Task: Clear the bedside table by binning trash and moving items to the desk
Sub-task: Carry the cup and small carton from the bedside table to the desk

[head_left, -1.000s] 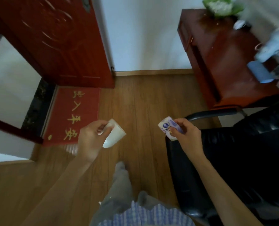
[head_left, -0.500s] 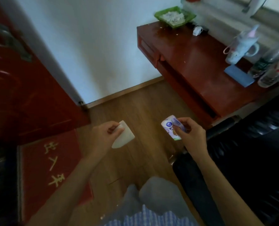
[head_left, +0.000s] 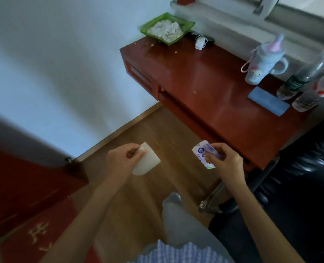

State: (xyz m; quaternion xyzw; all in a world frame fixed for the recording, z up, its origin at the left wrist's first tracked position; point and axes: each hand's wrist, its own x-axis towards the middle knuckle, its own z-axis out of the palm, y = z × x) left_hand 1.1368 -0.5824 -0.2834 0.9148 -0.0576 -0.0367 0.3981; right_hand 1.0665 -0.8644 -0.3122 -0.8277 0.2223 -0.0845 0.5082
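Progress: items in transit to desk

Left hand (head_left: 122, 161) gripped a white paper cup (head_left: 147, 162), fingers curled on its rim. Right hand (head_left: 224, 162) pinched a small printed packet (head_left: 202, 151). Both were carried above the floor, near the desk (head_left: 204, 88) at far right. Neither was set down yet; bedside table and bin were out of view.

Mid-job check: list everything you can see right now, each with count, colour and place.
paper cup: 1, white, in left hand
small packet: 1, white-purple print, in right hand
desk: 1, red-brown, upper right
tray: 1, green, white scraps inside, desk's far corner
sippy bottle: 1, pale blue-pink, on desk
plastic bottles: 2, clear, desk's right edge
flat pad: 1, blue, beside bottles
chair: 1, black, right
mat: 1, red, lower left
left hand: holds cup
right hand: pinches packet
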